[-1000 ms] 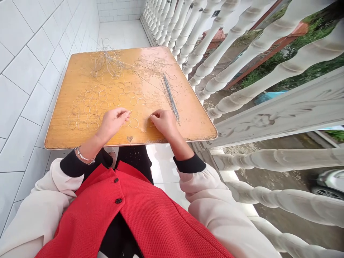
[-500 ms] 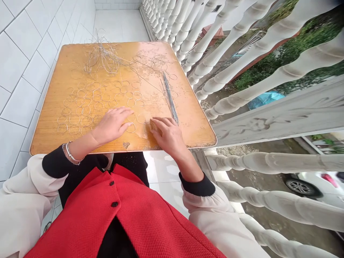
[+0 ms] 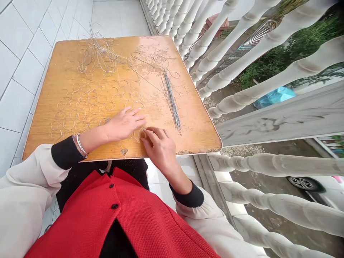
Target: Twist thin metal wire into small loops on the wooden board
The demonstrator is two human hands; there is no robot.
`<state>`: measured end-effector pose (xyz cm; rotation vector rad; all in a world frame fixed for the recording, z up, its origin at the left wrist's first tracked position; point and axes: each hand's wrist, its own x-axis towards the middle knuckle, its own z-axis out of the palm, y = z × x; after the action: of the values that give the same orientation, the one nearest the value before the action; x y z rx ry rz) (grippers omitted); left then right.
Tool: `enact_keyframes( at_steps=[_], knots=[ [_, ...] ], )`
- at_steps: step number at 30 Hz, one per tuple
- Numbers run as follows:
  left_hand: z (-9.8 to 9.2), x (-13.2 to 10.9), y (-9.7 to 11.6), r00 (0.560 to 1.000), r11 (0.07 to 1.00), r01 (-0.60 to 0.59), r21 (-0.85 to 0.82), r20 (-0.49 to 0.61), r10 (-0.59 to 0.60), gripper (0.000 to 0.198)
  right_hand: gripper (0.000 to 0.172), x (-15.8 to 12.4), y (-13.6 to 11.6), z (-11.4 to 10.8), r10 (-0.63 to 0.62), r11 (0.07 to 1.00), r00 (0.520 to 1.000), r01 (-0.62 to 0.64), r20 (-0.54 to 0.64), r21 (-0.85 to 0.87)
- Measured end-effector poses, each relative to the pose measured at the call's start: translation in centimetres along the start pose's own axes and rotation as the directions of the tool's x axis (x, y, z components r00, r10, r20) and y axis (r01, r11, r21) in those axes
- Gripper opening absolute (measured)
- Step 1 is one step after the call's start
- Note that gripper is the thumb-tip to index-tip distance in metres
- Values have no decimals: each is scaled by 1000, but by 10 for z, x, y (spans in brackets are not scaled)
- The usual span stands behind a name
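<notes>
Near the middle of the near edge of the tabletop (image 3: 196,132), both hands work low over wire rings. The left hand (image 3: 122,124) is palm down, its fingers loosely spread and reaching towards the right edge; it hides part of the rings beneath it, and nothing shows in its grasp. The right hand (image 3: 160,147) is just beside it, nearer the near edge, fingers bent and thumb set a little apart from the forefinger. A single ring (image 3: 138,134) lies at these fingertips; whether they pinch it, I cannot tell.

The other rings (image 3: 92,102) lie in loose rows, many touching, from near the left edge to the middle. Beyond them, close to the far edge and left of its middle, sits a wire tangle (image 3: 100,55), some strands sticking up past that edge. A few loops (image 3: 154,59) lie towards the far right corner. Between them and the near right corner, a bundle of straight wires (image 3: 172,102) slants along the right edge, well inside it. A bracelet (image 3: 80,145) circles the left wrist.
</notes>
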<state>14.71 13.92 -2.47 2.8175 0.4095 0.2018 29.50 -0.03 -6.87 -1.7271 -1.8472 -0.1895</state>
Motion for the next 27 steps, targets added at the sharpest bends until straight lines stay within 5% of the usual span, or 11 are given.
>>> enact_keyframes(
  at_steps=[10, 17, 27],
  knots=[
    [-9, 26, -2, 992, 998, -64, -8, 106, 64, 20, 30, 2, -1, -4, -39, 998, 997, 36, 60, 57],
    [-16, 26, 7, 980, 953, -151, 264, 164, 110, 19, 32, 0, 3, -3, -119, 990, 991, 112, 69, 88],
    [-17, 19, 3, 985, 907, -167, 387, 115, 132, 22, 19, 3, 1, -9, -120, 992, 992, 120, 22, 37]
  ],
)
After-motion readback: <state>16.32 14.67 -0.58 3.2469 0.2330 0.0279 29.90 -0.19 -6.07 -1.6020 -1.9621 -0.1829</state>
